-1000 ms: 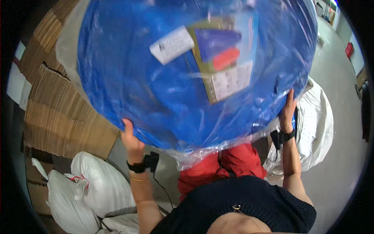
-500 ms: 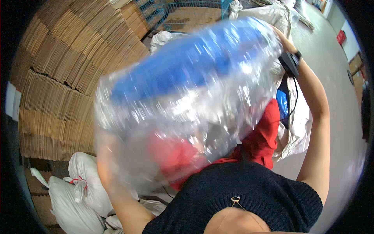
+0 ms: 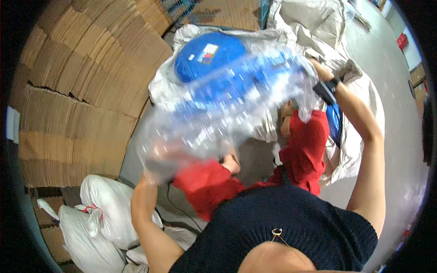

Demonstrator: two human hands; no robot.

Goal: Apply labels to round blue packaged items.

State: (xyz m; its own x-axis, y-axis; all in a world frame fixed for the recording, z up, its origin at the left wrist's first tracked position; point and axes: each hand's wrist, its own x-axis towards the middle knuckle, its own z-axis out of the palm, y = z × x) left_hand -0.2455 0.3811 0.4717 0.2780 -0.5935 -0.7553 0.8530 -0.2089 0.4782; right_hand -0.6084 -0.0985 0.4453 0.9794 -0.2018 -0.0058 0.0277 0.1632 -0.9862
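A crumpled clear plastic bag (image 3: 200, 129) stretches across in front of me, smeared by motion. My left hand (image 3: 168, 157) holds its lower left end and shows blurred through the film. At the upper right end, my right hand (image 3: 320, 71) grips the bag, its fingers partly hidden. Beyond the bag, a round blue bundle (image 3: 195, 61) with a label on top lies in an open white woven sack (image 3: 161, 86). More blue shows through the film; whether it is inside the bag or behind it I cannot tell.
Stacked flat cardboard (image 3: 73, 132) rises on the left. Tied white bags (image 3: 109, 214) lie at the lower left. On the right, another white woven sack (image 3: 348, 159) has something blue (image 3: 333, 123) in it. A blue wire cage (image 3: 218, 11) stands at the back. A dark cord (image 3: 175, 200) crosses the floor.
The bag has dropped lower and flattened, uncovering the blue bundle and sack behind it. My left hand has moved up and right, and my right hand slightly down and left.
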